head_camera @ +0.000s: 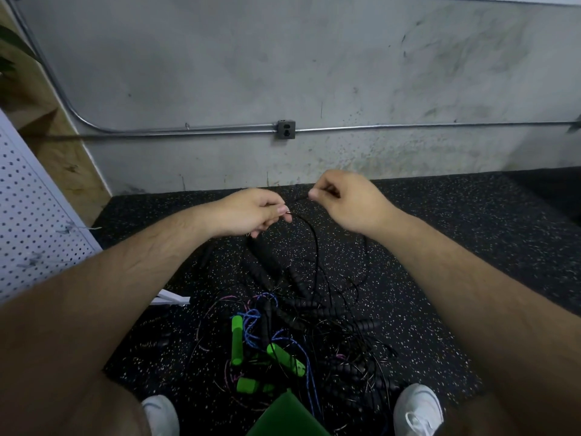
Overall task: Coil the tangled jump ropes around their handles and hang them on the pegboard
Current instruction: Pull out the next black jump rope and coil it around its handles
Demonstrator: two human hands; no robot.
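Pegboard (28,215): white, perforated, at the far left edge.
Left hand (251,212): raised over the floor (471,247), fingers curled round the top of a black handle (262,258), which hung below it.
Green handles (236,339): several, low in the heap.
Tangled pile (314,325): black, blue and pink ropes on the speckled floor, between two white shoes (418,407).
Black rope (316,247): thin, looping from hand to hand and down into the pile.
Right hand (342,199): near the left, thumb and forefinger pinching the black rope.
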